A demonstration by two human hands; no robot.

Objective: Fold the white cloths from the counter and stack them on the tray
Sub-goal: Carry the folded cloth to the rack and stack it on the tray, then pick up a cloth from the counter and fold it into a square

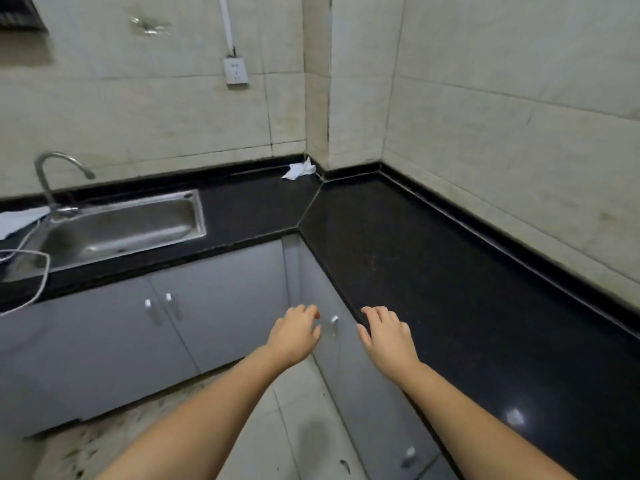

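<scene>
Crumpled white cloth [298, 170] lies in the far corner of the glossy black counter [433, 271], against the tiled wall, well apart from both hands. Left hand [294, 332] hovers palm-down before the grey cabinet doors [214, 306], fingers loosely curled, holding nothing. Right hand [386, 336] likewise, relaxed, over the counter's front edge. Steel sink [114, 228] sits to the left.
</scene>
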